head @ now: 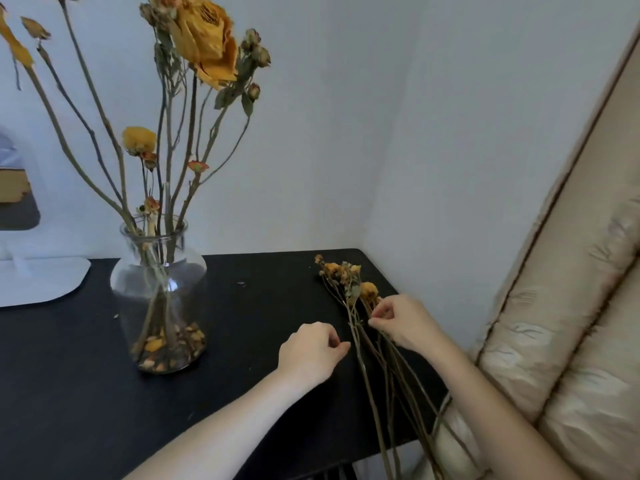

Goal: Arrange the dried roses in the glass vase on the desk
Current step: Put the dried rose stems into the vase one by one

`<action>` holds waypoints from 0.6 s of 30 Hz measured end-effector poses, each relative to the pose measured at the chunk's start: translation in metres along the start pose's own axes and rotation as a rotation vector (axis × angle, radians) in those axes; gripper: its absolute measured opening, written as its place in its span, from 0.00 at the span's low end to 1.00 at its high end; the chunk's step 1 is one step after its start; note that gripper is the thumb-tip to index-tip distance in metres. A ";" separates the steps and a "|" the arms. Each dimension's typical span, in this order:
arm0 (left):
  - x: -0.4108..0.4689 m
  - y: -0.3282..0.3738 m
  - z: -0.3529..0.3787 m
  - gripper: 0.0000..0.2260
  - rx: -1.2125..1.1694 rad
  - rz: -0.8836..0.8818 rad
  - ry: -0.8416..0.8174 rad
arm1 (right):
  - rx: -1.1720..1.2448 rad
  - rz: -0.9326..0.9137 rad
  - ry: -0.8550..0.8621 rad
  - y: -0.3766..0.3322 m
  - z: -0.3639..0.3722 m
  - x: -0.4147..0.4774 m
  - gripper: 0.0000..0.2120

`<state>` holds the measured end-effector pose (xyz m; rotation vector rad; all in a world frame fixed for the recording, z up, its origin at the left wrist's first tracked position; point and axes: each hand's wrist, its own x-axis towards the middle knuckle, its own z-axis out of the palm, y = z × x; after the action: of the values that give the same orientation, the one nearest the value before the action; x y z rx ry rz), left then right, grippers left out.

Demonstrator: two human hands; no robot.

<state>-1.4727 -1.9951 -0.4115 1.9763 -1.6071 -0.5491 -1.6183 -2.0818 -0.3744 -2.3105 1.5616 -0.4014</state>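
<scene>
Standing upright in the glass vase point(159, 292): dried roses point(204, 39).

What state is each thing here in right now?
Vase, upright, holding tall roses, petals at the bottom.
Loose roses, lying flat on the desk, stems past its edge.
Left hand, fingers curled beside a stem, hold unclear.
Right hand, pinching a stem.

Clear glossy glass vase point(157, 292) on a matt black desk point(86, 393).
</scene>
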 end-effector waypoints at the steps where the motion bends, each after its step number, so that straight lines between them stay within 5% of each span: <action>1: 0.005 0.004 0.007 0.12 -0.002 -0.024 -0.014 | -0.015 0.007 -0.016 0.004 0.003 0.000 0.06; 9: 0.023 0.021 0.037 0.14 -0.037 -0.149 -0.076 | -0.070 0.044 -0.096 0.017 0.007 0.001 0.06; 18: 0.023 0.004 0.021 0.16 -0.428 -0.218 0.025 | -0.012 -0.073 -0.156 0.001 0.013 -0.004 0.07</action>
<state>-1.4837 -2.0208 -0.4247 1.8259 -1.1461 -0.8689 -1.6154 -2.0773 -0.3865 -2.3515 1.4126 -0.2237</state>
